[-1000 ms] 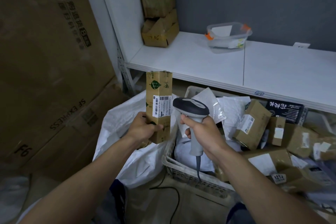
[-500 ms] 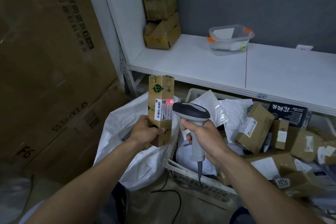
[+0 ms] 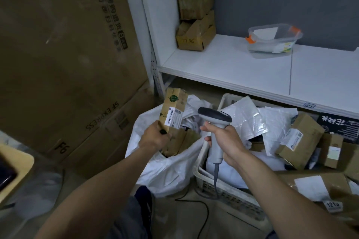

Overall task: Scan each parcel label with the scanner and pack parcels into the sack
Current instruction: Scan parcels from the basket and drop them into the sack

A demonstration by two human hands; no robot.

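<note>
Left hand grips parcel beside scanner; over sack.

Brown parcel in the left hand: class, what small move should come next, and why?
Probably lower the parcel into the sack and let go. The left hand grips it by its lower end, tilted above the sack's open mouth, and no light from the scanner shows on its label.
</note>
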